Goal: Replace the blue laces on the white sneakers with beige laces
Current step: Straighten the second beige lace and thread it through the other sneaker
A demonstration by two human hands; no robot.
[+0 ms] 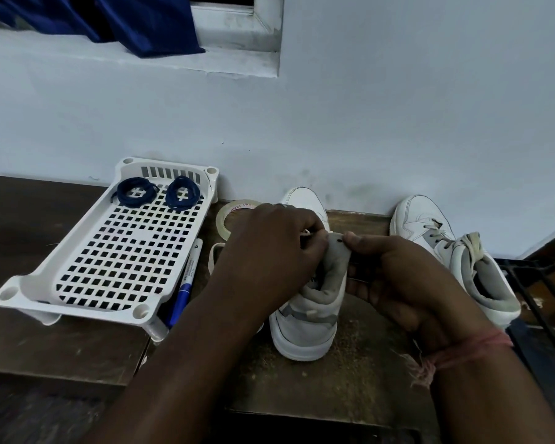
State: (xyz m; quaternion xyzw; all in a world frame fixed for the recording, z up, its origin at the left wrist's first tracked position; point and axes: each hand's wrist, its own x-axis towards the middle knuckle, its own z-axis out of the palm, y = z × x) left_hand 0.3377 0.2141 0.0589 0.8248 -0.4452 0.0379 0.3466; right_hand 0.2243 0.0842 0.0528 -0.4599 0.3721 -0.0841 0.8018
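Note:
A white sneaker point(305, 328) stands heel toward me in the middle of the wooden table. My left hand point(269, 251) curls over its left side and pinches a beige lace point(306, 232) at the top eyelets. My right hand point(394, 270) grips the sneaker's grey collar from the right, thumb pressed near an eyelet. A loop of beige lace point(212, 256) hangs out on the left. The second white sneaker point(455, 254) stands to the right, laced in beige with a knot at its tongue. Two coiled blue laces point(137, 192) point(182, 193) lie in the white tray point(29, 283).
A tape roll point(225, 219) lies behind my left hand, against the wall. A blue marker point(183, 291) rests between the tray and the sneaker. A black metal frame point(532, 290) stands at the right table edge. The wall runs close behind everything.

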